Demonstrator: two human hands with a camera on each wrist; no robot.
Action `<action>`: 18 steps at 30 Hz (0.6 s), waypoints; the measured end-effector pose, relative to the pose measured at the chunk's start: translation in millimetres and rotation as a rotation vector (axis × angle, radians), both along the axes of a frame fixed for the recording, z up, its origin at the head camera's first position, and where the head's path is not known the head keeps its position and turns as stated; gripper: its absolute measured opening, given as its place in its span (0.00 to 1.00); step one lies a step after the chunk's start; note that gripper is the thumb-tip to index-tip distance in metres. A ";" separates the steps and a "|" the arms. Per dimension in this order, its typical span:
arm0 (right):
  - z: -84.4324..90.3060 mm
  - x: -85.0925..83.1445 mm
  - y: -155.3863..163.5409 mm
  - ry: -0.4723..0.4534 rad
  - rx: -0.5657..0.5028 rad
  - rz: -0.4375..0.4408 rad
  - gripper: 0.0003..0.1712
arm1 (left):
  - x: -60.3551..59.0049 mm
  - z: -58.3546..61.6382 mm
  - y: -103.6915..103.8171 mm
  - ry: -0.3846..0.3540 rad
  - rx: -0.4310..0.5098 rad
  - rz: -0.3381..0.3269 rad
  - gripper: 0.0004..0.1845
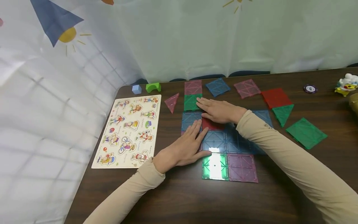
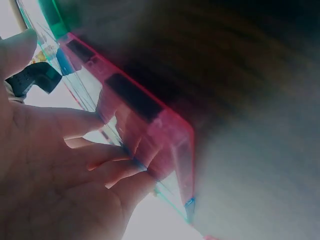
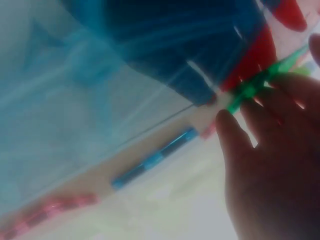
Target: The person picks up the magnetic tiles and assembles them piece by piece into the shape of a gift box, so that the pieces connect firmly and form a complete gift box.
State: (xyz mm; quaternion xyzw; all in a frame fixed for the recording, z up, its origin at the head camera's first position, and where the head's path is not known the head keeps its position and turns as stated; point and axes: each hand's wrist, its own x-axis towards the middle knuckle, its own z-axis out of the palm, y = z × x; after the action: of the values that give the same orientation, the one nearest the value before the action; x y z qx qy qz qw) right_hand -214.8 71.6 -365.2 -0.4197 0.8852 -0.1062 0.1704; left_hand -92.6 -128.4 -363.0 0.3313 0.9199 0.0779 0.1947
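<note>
Coloured see-through magnetic tiles lie joined on the table. My left hand (image 1: pixel 185 147) rests with straight fingers at their left side, its fingertips by the blue tile (image 1: pixel 191 120) and its thumb near the bright green tile (image 1: pixel 214 166). In the left wrist view, its fingers lie along a pink tile (image 2: pixel 135 100). The right hand (image 1: pixel 221 109) reaches in flat from the right. Its fingertips touch the upper green tile (image 1: pixel 191 102), and its palm side covers part of a red tile (image 1: pixel 212 125). A pink tile (image 1: pixel 193 87) adjoins the green one at the back.
A wooden picture puzzle board (image 1: pixel 127 133) lies at left, with a blue cube (image 1: pixel 136 89) and a green arch block (image 1: pixel 153 87) behind it. Loose tiles include a pink triangle (image 1: pixel 172 102) and a green square (image 1: pixel 306 133). A poker chip (image 1: pixel 310 89) and figurine (image 1: pixel 346 84) sit at right.
</note>
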 end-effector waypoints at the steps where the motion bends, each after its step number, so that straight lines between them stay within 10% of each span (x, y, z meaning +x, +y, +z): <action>1: -0.3 -0.7 1.7 0.002 0.004 -0.008 0.37 | 0.2 0.0 0.4 0.002 -0.001 0.001 0.46; 18: 3.2 17.4 58.0 -0.022 -0.045 -0.091 0.37 | 4.3 0.0 3.1 0.036 -0.001 0.020 0.48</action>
State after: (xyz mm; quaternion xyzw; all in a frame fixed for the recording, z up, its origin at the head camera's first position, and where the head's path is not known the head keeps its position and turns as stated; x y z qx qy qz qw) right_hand -197.5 129.6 -362.0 -0.3815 0.8989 -0.1382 0.1655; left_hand -88.3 -125.4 -363.0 0.3236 0.9265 0.0733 0.1774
